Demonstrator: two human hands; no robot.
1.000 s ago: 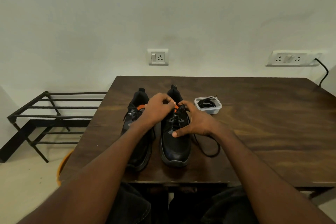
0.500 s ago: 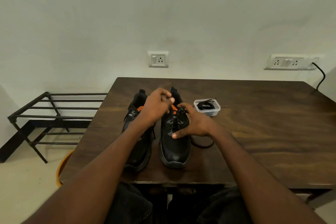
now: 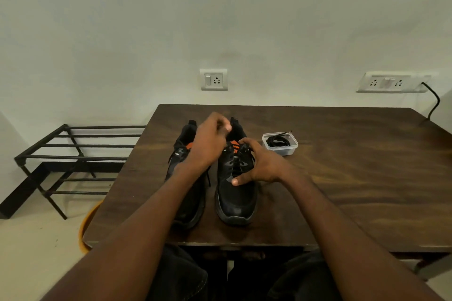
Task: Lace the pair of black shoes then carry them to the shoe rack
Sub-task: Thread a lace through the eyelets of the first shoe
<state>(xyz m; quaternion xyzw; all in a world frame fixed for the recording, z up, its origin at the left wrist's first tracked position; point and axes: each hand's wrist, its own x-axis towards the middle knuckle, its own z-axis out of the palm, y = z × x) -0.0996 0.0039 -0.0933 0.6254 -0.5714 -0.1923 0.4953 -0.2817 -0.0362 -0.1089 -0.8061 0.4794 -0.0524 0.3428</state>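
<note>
Two black shoes with orange tongues stand side by side, toes toward me, on the dark wooden table. My left hand is raised over the left shoe with its fingers pinched, blurred, apparently on a lace end of the right shoe. My right hand rests on the right shoe's lacing, fingers around the eyelets and thumb on the vamp. The lace itself is too thin and dark to follow.
A small clear plastic tub holding a black lace sits right of the shoes. A black metal shoe rack stands on the floor to the left of the table. An orange round object shows under the table's left corner.
My left hand has lifted up and away from the right shoe's tongue. The loose loop of lace lying on the table right of the shoe has been drawn in and no longer shows.
</note>
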